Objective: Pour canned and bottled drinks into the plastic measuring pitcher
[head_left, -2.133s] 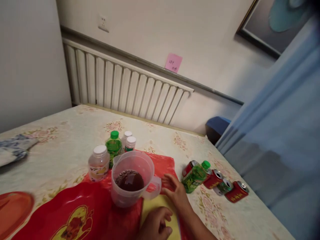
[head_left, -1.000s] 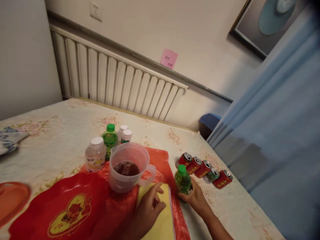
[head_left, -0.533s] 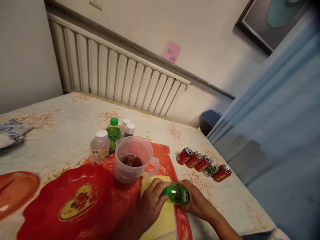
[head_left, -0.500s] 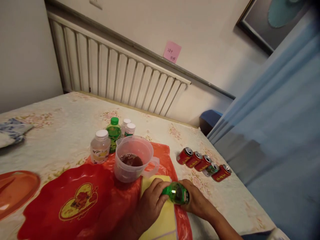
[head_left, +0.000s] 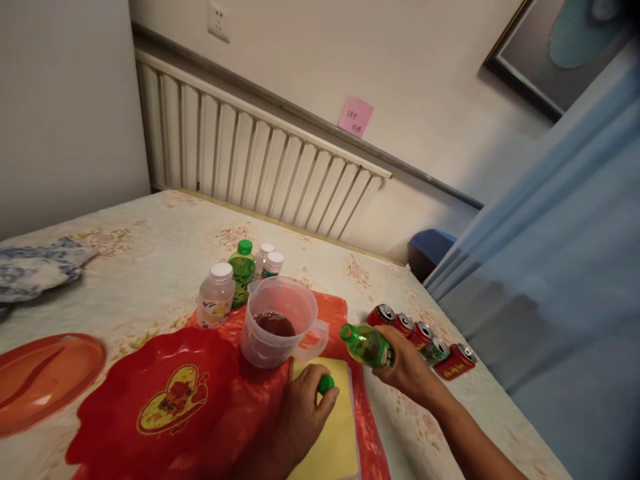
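Observation:
My right hand [head_left: 400, 363] is wrapped round a green plastic bottle [head_left: 367, 345], which tilts with its uncapped mouth towards the upper left. Between thumb and fingers, my left hand [head_left: 310, 403] pinches a green bottle cap [head_left: 325, 383] over a yellow cloth or pad [head_left: 333, 427]. A clear measuring jug [head_left: 280, 320] with dark brown liquid in it stands just left of the bottle's mouth, its handle pointing right. Left of my left hand lies a red scalloped tray [head_left: 110, 413] with a heart picture.
Behind the jug stand a capped green bottle [head_left: 243, 270], a white-lidded jar [head_left: 216, 297] and smaller white-capped bottles [head_left: 273, 263]. Several drink cans [head_left: 455, 362] line the right. An orange dish [head_left: 50, 380] lies at far left, a red plastic sheet [head_left: 330, 307] under the jug.
The cap has come off the green bottle and stays in my left hand. My right hand has lifted the bottle up, away from the left hand. The view has shifted slightly.

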The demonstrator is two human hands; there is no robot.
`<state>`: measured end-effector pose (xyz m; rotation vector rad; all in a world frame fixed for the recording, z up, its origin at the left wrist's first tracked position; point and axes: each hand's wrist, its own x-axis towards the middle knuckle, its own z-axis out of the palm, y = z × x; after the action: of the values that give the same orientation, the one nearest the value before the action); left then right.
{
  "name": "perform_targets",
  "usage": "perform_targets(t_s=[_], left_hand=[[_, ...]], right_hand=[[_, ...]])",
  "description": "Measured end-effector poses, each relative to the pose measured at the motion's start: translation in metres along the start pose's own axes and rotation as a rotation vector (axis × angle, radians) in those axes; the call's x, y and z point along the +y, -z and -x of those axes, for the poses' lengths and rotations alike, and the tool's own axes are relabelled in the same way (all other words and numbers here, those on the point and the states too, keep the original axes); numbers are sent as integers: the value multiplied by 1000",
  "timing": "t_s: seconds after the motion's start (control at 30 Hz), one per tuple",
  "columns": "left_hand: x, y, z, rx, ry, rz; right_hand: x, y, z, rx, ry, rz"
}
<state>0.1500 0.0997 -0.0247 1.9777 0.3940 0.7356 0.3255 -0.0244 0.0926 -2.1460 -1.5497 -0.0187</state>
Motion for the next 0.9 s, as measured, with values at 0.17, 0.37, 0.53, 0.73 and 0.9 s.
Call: perform_targets(t_s=[0.17, 0.37, 0.53, 0.73, 0.9], left_hand=[[0, -2, -2, -65, 39, 44], [-1, 1, -1, -77, 44, 113], [-1, 0, 0, -80, 59, 128], [-3, 0, -1, -74, 56, 129], [-2, 2, -2, -77, 52, 141]], right_hand=[[-17, 19, -46, 63, 136, 245], [-35, 30, -84, 92, 270, 591], [-52, 39, -104, 92, 352, 773], [-73, 52, -114, 71, 463, 876], [-86, 58, -121, 41, 514, 939]])
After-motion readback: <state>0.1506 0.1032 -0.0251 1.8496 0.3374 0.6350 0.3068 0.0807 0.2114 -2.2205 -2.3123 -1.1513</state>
